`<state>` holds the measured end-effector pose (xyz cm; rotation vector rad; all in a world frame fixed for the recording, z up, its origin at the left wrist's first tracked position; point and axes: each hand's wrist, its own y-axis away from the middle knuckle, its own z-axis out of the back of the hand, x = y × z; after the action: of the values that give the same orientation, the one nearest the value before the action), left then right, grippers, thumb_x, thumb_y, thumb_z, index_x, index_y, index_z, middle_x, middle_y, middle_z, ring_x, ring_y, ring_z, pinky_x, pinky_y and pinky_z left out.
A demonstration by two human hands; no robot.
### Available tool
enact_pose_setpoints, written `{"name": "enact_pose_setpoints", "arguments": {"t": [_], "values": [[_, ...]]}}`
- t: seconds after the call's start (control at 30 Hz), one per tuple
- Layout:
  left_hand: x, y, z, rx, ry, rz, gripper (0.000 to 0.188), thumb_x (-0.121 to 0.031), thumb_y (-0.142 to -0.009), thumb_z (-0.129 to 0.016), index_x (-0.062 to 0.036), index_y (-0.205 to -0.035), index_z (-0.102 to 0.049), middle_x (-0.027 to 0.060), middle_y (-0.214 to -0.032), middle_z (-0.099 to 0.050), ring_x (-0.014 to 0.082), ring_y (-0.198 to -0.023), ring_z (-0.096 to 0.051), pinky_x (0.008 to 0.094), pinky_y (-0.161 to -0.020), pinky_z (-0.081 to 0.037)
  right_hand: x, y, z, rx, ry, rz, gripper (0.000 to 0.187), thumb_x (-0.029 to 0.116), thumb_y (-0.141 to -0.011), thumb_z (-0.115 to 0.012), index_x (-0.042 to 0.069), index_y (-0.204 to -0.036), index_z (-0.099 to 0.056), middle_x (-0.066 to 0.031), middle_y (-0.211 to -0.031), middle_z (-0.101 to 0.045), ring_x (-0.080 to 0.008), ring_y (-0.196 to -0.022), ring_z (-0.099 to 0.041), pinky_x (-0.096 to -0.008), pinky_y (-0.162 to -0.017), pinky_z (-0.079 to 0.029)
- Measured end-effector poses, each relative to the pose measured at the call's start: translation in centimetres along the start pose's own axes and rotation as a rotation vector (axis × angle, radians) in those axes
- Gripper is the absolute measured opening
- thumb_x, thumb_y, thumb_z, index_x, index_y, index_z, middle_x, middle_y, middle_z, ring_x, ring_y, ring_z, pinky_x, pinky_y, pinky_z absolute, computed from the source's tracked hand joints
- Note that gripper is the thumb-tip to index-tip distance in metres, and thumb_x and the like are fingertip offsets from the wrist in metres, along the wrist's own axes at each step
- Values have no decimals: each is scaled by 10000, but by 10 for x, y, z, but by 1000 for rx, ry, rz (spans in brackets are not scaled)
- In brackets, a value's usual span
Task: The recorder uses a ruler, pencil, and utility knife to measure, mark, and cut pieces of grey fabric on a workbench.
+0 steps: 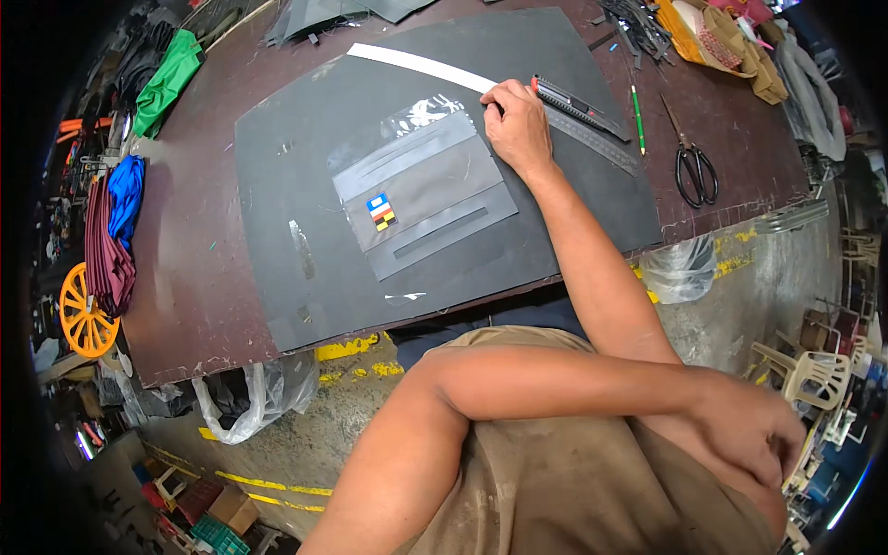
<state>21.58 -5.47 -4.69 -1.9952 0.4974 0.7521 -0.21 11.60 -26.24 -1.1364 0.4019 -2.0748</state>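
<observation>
My right hand (520, 127) rests at the far side of a black cutting mat (287, 194). Its fingers are curled closed on a long metal ruler (416, 65), which shows bright white to the left of the hand and grey to the right. Beside that hand lies a utility knife (578, 106) with a dark, ribbed body. In front of it is a flat grey fabric panel (430, 176) with clear plastic along its top, a slot and a small multicoloured patch (380, 212). My left arm crosses my body; the left hand (749, 430) touches my right upper arm, fingers blurred.
Right of the mat, a green pencil (638, 120) and black-handled scissors (696, 176) lie on the brown table (185, 268). Dark scraps (638, 28) and brown packages (731, 46) sit at the far right. Plastic bags (264, 402) hang below the near edge. Folded umbrellas (111, 231) are at the left.
</observation>
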Motion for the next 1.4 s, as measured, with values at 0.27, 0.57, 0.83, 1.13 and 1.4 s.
{"name": "enact_pose_setpoints", "arguments": {"t": [0.27,0.57,0.83,1.13,1.4], "values": [[-40,36,-6,136,-205,84,518,-392,-1133,-481,45,-1351,-655,285,-1328,-697,451,-1243,-661,525,-1070,-512,9,1,2,5,-10,-23,114,51,-900,-659,33,-952,-760,-114,-1030,-724,-342,-975,-673,-440,-898,-540],[-113,165,44,-323,-1026,185,193,-171,-986,-755,-1,-1076,-750,146,-1080,-771,352,-1011,-736,459,-920,-558,7,-11,24,-1,-152,-13,145,8,-903,-667,21,-1013,-759,-129,-1031,-728,-337,-971,-696,-427,-876,-554],[-131,326,100,-908,-2041,827,493,-215,-1047,-652,-32,-1500,-585,147,-1599,-539,376,-1531,-452,578,-1271,-330,63,26,29,161,-292,171,258,-42,-918,-652,6,-1158,-730,-150,-1211,-737,-363,-1132,-692,-440,-1006,-548],[-127,342,112,-857,-2016,1016,616,-224,-1062,-578,-29,-1631,-448,133,-1732,-393,346,-1602,-355,556,-1322,-239,65,62,41,621,102,262,641,395,-1092,-571,46,-1619,-461,-124,-1706,-430,-332,-1595,-368,-543,-1309,-268],[-118,366,113,-972,-2005,1161,700,-385,-1099,-554,-28,-1674,-374,139,-1770,-323,336,-1631,-304,549,-1332,-190,42,64,34,635,322,157,911,652,-1065,-512,24,-1694,-313,-149,-1779,-291,-354,-1643,-266,-645,-1308,-187]]}}
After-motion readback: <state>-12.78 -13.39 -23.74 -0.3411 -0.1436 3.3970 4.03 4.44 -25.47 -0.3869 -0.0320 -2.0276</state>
